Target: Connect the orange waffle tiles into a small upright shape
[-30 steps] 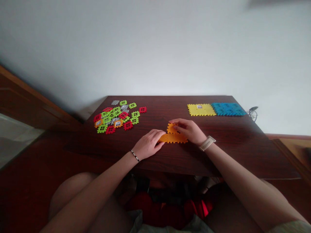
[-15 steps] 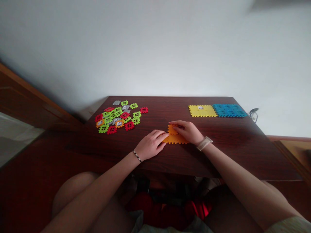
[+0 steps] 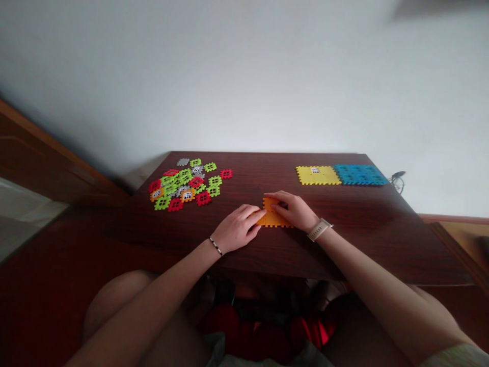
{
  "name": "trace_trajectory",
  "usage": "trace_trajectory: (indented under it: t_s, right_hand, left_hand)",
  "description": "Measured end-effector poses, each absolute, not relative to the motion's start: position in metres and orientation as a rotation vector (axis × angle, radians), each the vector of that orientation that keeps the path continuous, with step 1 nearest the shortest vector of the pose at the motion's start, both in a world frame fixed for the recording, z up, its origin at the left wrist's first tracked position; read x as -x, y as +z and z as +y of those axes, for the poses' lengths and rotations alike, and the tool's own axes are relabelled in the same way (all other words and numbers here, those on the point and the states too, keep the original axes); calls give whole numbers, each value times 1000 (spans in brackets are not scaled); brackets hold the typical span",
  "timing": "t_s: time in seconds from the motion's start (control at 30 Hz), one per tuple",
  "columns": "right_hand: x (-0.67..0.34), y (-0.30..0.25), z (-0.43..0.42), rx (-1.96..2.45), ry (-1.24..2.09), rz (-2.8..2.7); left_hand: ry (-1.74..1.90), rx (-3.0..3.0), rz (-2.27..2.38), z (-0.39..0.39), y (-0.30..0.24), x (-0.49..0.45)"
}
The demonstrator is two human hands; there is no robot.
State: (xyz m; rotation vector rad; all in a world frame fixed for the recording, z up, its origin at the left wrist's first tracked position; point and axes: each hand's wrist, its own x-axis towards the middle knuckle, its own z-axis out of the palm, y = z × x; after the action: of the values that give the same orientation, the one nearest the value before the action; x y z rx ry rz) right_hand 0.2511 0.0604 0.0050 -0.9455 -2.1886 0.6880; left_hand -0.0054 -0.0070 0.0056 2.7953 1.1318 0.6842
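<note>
Holding two orange squares (image 3: 272, 219) down on the brown counter (image 3: 244, 176), both hands sit close together near its front edge. One square lies just past the other, and they touch. I can't tell if they are snapped together. The left hand (image 3: 237, 229) is on one side, and its fingers (image 3: 256, 216) press against the edge of the orange squares. The right hand (image 3: 294, 211) is on the other side, and its fingers (image 3: 277, 199) curl over the top square and grip it. The left wrist has a thin bracelet (image 3: 215, 246) on it, and the right wrist has a pale watch (image 3: 319, 229). Well off to the left is a pile of small green, red, gray and orange pieces (image 3: 179, 186). Well off to the right, a yellow square (image 3: 318, 175) lies touching a blue square (image 3: 359, 175).
</note>
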Motion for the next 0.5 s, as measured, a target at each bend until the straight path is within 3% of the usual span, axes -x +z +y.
trace_trajectory:
  t_s: [0.5]
  right_hand:
    - [-248,-8,56,1058,426,-2255]
  left_hand:
    - [668,-2794,1110,-5,8,4]
